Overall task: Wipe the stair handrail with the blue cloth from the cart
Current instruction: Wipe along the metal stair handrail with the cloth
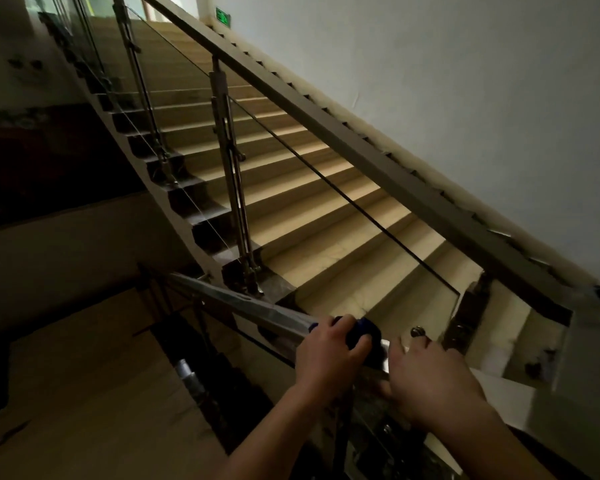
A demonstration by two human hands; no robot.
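A shiny metal handrail (243,304) slopes down to the left across the lower middle of the head view. My left hand (329,351) wraps over it and is shut on a dark blue cloth (361,332), which is bunched around the rail under the fingers. Just to the right, my right hand (430,379) rests on the same rail with its fingers spread and holds nothing. A second, darker handrail (343,133) climbs up and to the left along the upper flight.
Beige stair treads (291,188) rise behind glass panels held by steel posts (232,188). A white wall (465,81) is at the right. A lower landing floor (84,393) lies at the bottom left. The stairwell is dim.
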